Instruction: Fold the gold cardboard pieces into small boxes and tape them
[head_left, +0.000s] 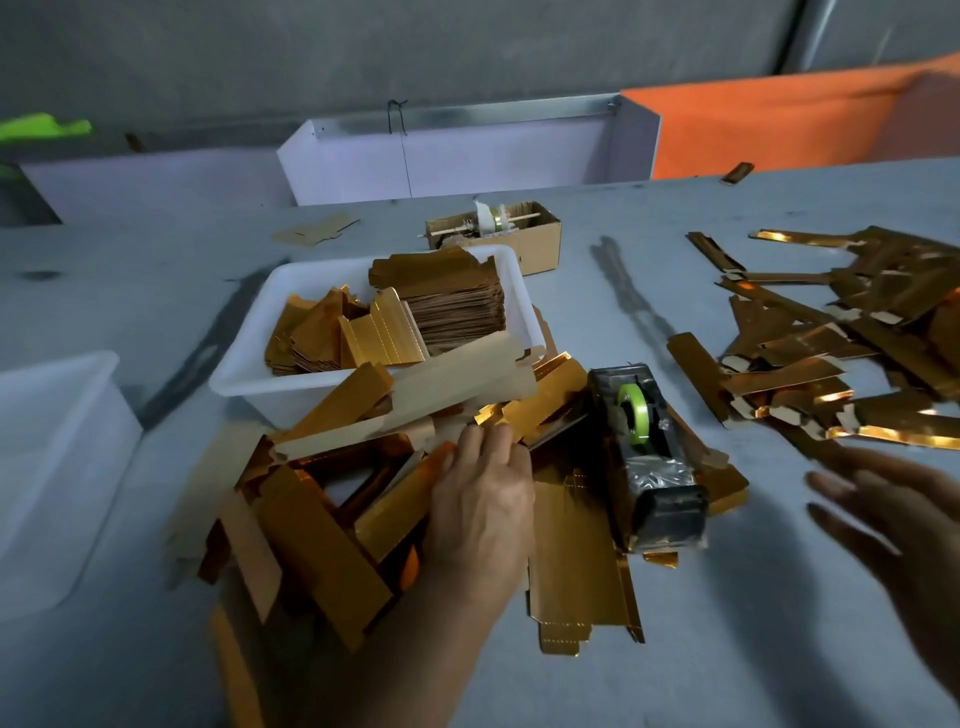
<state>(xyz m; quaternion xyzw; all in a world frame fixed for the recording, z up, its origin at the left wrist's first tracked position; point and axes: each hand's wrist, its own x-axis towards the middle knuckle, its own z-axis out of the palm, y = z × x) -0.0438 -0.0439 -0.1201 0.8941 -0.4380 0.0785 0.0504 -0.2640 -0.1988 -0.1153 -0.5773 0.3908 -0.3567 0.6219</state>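
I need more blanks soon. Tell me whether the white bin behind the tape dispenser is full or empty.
Partly full. The white bin holds a tall stack of flat blanks on its right side and loose gold pieces on its left.

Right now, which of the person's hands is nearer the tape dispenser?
The left hand, resting on the gold cardboard pile just left of the tape dispenser. The right hand hovers open farther off to its right.

It looked like a small packing workshop: a bare grey worktable (675, 649) stood against a concrete wall (363, 52), heaped with gold cardboard blanks (322, 545), a white plastic bin (244, 364) of stacked pieces, a tape dispenser (649, 467) and a brown carton (540, 244).
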